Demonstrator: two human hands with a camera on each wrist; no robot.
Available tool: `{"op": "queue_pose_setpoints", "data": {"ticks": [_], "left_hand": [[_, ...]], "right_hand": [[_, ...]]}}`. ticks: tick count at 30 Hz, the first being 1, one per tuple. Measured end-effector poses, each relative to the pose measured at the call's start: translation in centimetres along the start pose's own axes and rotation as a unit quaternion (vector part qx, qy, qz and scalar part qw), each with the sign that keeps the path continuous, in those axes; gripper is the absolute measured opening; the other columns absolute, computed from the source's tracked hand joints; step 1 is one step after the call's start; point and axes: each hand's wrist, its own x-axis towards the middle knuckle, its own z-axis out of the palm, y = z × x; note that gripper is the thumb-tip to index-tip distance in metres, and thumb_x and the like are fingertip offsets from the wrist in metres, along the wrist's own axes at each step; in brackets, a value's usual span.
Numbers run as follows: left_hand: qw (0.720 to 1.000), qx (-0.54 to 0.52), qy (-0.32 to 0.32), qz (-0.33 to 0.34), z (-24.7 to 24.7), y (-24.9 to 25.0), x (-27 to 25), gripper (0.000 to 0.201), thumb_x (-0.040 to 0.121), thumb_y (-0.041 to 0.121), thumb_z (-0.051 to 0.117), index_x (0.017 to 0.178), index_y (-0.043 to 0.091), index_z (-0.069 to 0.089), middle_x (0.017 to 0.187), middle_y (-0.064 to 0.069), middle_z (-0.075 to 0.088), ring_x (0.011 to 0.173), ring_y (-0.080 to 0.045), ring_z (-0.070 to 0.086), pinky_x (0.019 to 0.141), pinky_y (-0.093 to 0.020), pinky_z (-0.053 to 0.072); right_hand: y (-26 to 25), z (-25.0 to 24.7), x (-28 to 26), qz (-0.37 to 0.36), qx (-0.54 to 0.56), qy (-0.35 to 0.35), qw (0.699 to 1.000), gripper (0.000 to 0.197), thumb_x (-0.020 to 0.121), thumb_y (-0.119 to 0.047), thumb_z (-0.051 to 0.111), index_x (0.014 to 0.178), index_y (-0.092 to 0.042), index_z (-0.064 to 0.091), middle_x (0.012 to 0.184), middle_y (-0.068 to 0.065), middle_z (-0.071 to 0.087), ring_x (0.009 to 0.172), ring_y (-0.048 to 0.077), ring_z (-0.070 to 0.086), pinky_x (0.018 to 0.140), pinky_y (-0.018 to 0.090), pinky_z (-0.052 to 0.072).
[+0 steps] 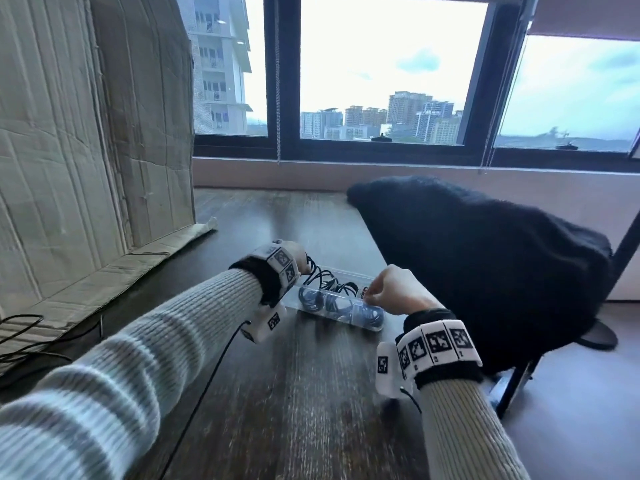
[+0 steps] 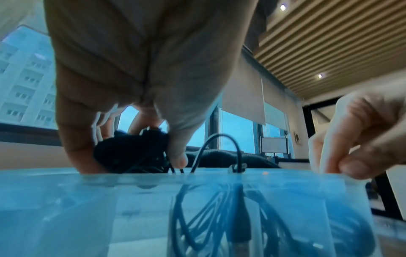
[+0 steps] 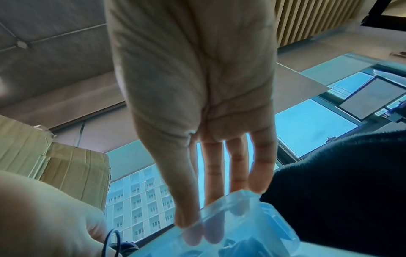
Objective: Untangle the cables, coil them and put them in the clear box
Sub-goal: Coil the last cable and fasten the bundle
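Note:
The clear box lies on the dark wooden table, with coiled dark cables inside it. My left hand grips a bundle of black cable just above the box's left end. In the left wrist view the fingers and thumb of that hand curl round the bundle, and loops of it hang past the rim into the box. My right hand pinches the box's right wall. In the right wrist view its thumb sits outside the plastic and the fingers inside.
A tall cardboard box stands at the left of the table. Black fleece cloth draped over a chair lies close behind and right of the clear box. A thin black cable trails at the far left. Windows are behind.

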Motion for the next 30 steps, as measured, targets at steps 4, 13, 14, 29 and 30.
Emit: {"op": "queue_pose_setpoints", "data": {"ticks": [4, 13, 14, 29, 30], "left_hand": [[1.0, -0.011, -0.018, -0.008, -0.1, 0.2, 0.1, 0.038, 0.091, 0.039, 0.059, 0.107, 0.004, 0.064, 0.096, -0.007, 0.063, 0.083, -0.019, 0.057, 0.07, -0.025, 0.045], [0.988, -0.035, -0.119, 0.095, 2.2, -0.6, 1.4, 0.071, 0.089, 0.063, 0.006, 0.095, 0.008, 0.05, 0.096, -0.01, 0.051, 0.081, -0.013, 0.048, 0.073, -0.006, 0.047], [0.989, -0.014, -0.111, 0.099, 1.5, -0.8, 0.4, 0.077, 0.074, 0.077, 0.006, 0.095, 0.015, 0.048, 0.096, -0.005, 0.046, 0.073, -0.009, 0.044, 0.057, 0.0, 0.043], [0.984, -0.046, -0.046, 0.164, 2.9, -2.7, -0.5, 0.031, 0.098, 0.012, 0.041, 0.123, 0.009, 0.059, 0.125, -0.008, 0.061, 0.111, -0.026, 0.057, 0.101, -0.037, 0.044], [0.982, -0.059, -0.044, 0.176, 2.9, -3.0, -0.4, 0.029, 0.096, 0.01, 0.044, 0.12, 0.009, 0.06, 0.122, -0.008, 0.063, 0.108, -0.025, 0.059, 0.099, -0.039, 0.045]], "right_hand": [[-0.1, 0.1, 0.1, -0.005, 0.011, 0.004, 1.0, 0.013, 0.086, -0.012, 0.068, 0.096, -0.012, 0.077, 0.103, 0.007, 0.074, 0.096, 0.017, 0.066, 0.075, 0.019, 0.044], [0.3, 0.1, 0.0, -0.003, 0.019, 0.003, 1.0, 0.013, 0.085, -0.011, 0.068, 0.094, -0.012, 0.077, 0.1, 0.006, 0.074, 0.08, 0.012, 0.059, 0.072, 0.019, 0.044], [0.4, 0.0, 0.0, -0.003, 0.02, 0.001, 1.0, 0.012, 0.085, -0.011, 0.069, 0.094, -0.013, 0.077, 0.1, 0.006, 0.074, 0.081, 0.011, 0.059, 0.073, 0.019, 0.044], [0.7, -0.2, 0.2, -0.001, 0.021, -0.006, 1.0, 0.01, 0.083, -0.008, 0.07, 0.089, -0.013, 0.077, 0.096, 0.005, 0.074, 0.085, 0.014, 0.064, 0.074, 0.02, 0.046], [1.0, -0.3, 0.3, 0.005, 0.017, -0.003, 1.0, 0.01, 0.082, -0.008, 0.07, 0.087, -0.013, 0.077, 0.096, 0.005, 0.074, 0.084, 0.014, 0.064, 0.072, 0.02, 0.045]]}}
